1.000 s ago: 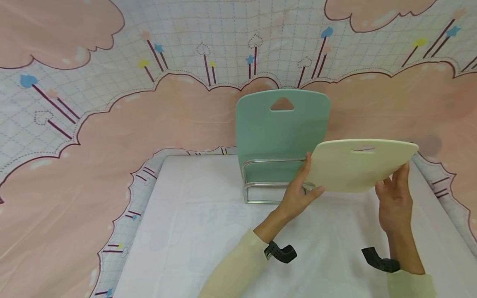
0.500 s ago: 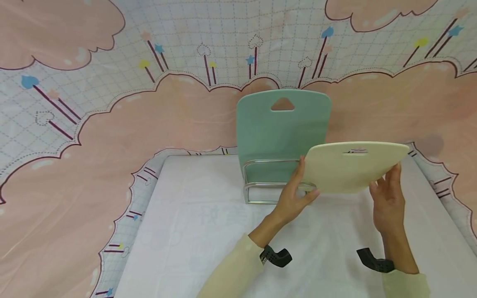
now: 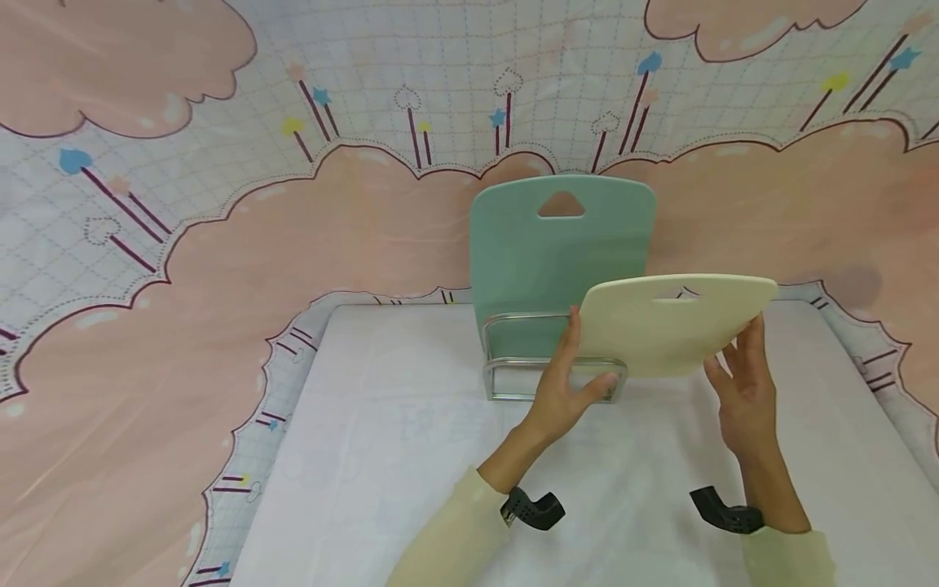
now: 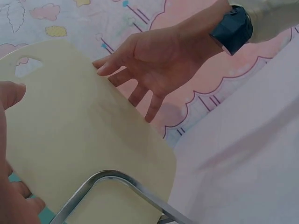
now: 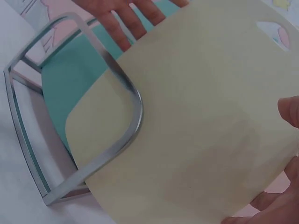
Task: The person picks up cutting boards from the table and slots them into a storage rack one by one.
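A pale yellow cutting board (image 3: pixel 675 322) is held tilted by both hands, overlapping the right part of a metal rack (image 3: pixel 513 360). Its lower left corner lies behind the rack's low front rail; both wrist views show a rail (image 5: pixel 138 105) passing across the board's face. My left hand (image 3: pixel 555 399) holds the left edge, fingers behind and thumb to the front. At the right edge, my right hand (image 3: pixel 747 399) grips with its thumb (image 5: pixel 289 111) in front and fingers behind. A green cutting board (image 3: pixel 561 253) with a triangular handle hole stands upright in the rack.
The rack stands on a white-covered table (image 3: pixel 389 456), towards its far edge. Behind it hangs a patterned pink and white cloth (image 3: pixel 367 212). Black bands (image 3: pixel 533 509) are on both wrists.
Both hands have shifted left with the yellow board, bringing its left end over the rack and in front of the green board. The rack and green board stay in place.
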The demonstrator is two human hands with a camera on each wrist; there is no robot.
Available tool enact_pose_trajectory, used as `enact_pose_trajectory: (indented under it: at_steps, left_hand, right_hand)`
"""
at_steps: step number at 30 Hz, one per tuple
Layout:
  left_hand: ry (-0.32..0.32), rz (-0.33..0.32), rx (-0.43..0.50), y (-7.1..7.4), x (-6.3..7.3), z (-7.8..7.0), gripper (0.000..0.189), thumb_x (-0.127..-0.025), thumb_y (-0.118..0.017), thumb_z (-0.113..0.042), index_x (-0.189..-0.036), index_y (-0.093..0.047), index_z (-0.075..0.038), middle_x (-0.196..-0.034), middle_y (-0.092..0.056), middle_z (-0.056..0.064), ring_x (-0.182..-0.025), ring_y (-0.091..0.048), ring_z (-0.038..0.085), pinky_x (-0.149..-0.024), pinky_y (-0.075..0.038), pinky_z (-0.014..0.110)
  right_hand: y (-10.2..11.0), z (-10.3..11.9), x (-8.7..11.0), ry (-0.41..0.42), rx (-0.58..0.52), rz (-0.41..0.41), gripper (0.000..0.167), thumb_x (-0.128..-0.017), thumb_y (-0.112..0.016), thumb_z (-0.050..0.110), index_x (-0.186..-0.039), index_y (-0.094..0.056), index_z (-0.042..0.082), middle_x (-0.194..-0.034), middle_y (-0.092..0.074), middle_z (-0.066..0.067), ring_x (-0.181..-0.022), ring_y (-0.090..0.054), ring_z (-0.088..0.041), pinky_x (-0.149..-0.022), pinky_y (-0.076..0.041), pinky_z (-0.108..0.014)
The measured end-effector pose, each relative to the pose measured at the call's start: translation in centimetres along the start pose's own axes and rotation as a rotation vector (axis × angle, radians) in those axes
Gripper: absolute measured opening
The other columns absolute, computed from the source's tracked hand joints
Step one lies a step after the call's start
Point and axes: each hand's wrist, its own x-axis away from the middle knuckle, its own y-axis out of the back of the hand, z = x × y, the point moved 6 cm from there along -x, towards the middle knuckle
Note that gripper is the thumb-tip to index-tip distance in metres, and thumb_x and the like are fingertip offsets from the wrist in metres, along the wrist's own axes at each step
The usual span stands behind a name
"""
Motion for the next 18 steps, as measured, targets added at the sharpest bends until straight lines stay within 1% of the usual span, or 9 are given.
enact_pose_trajectory:
  at_steps: [2, 5, 8, 9, 11, 14, 15, 18]
  left_hand:
    - [-0.004, -0.010, -0.001, 0.3, 0.1, 0.0, 0.086, -0.094, -0.049, -0.055, -0.154, 0.004, -0.024, -0.160, 0.001, -0.002, -0.144, -0.002, 0.013, -0.114, -0.011, 0.045]
    - [-0.021, -0.033, -0.020, 0.8, 0.3, -0.1, 0.089, -0.092, -0.047, -0.061, -0.154, 0.005, -0.023, -0.160, 0.000, 0.002, -0.144, -0.003, 0.015, -0.114, -0.012, 0.046]
    - [-0.040, -0.065, -0.048, 1.4, 0.4, -0.1, 0.090, -0.092, -0.046, -0.062, -0.155, 0.004, -0.021, -0.160, -0.003, 0.006, -0.145, -0.005, 0.018, -0.113, -0.014, 0.048]
    - [-0.042, -0.073, -0.058, 1.5, 0.5, -0.1, 0.090, -0.092, -0.046, -0.062, -0.155, 0.004, -0.021, -0.160, -0.004, 0.006, -0.145, -0.005, 0.018, -0.113, -0.014, 0.048]
    - [-0.032, -0.085, -0.073, 1.9, 0.6, 0.0, 0.090, -0.092, -0.047, -0.062, -0.155, 0.004, -0.022, -0.160, -0.004, 0.006, -0.145, -0.005, 0.018, -0.113, -0.015, 0.049]
    - [-0.008, -0.095, -0.079, 2.4, 0.8, 0.0, 0.090, -0.092, -0.048, -0.060, -0.155, 0.004, -0.023, -0.160, -0.004, 0.002, -0.144, -0.006, 0.017, -0.112, -0.015, 0.049]
    - [0.000, -0.098, -0.080, 2.6, 0.9, 0.1, 0.090, -0.092, -0.049, -0.060, -0.155, 0.004, -0.023, -0.160, -0.003, 0.002, -0.144, -0.005, 0.017, -0.112, -0.015, 0.049]
    - [0.017, -0.104, -0.077, 3.0, 1.1, 0.1, 0.089, -0.093, -0.050, -0.057, -0.154, 0.005, -0.024, -0.160, -0.002, 0.000, -0.144, -0.005, 0.016, -0.112, -0.016, 0.050]
  right_hand:
    - [-0.3, -0.1, -0.1, 0.002, 0.003, 0.010, 0.082, -0.090, -0.046, -0.019, -0.154, -0.018, 0.023, -0.158, -0.019, -0.005, -0.141, -0.021, -0.033, -0.103, -0.035, -0.032]
    - [-0.9, -0.3, -0.1, 0.002, 0.002, 0.041, 0.082, -0.090, -0.046, -0.019, -0.155, -0.016, 0.023, -0.157, -0.018, -0.006, -0.142, -0.018, -0.031, -0.106, -0.031, -0.032]
    - [-1.5, -0.5, -0.2, 0.011, -0.011, 0.088, 0.084, -0.090, -0.045, -0.019, -0.155, -0.012, 0.023, -0.158, -0.014, -0.007, -0.143, -0.014, -0.030, -0.109, -0.026, -0.033]
    - [-1.8, -0.5, -0.2, 0.012, -0.018, 0.098, 0.085, -0.090, -0.045, -0.019, -0.155, -0.012, 0.024, -0.158, -0.013, -0.007, -0.143, -0.013, -0.030, -0.111, -0.023, -0.035]
    - [-2.2, -0.7, -0.3, 0.006, -0.023, 0.109, 0.086, -0.090, -0.045, -0.019, -0.155, -0.011, 0.025, -0.159, -0.012, -0.006, -0.144, -0.012, -0.029, -0.111, -0.018, -0.042]
    - [-2.8, -1.1, -0.4, -0.018, -0.014, 0.117, 0.088, -0.090, -0.046, -0.018, -0.155, -0.009, 0.027, -0.159, -0.009, -0.002, -0.144, -0.009, -0.029, -0.110, -0.010, -0.051]
    - [-3.0, -1.2, -0.4, -0.025, -0.003, 0.119, 0.089, -0.090, -0.047, -0.018, -0.155, -0.009, 0.028, -0.159, -0.009, -0.001, -0.144, -0.008, -0.028, -0.109, -0.010, -0.052]
    - [-3.5, -1.4, -0.3, -0.035, 0.016, 0.131, 0.090, -0.089, -0.049, -0.017, -0.155, -0.008, 0.029, -0.160, -0.007, 0.002, -0.145, -0.006, -0.028, -0.109, -0.012, -0.048]
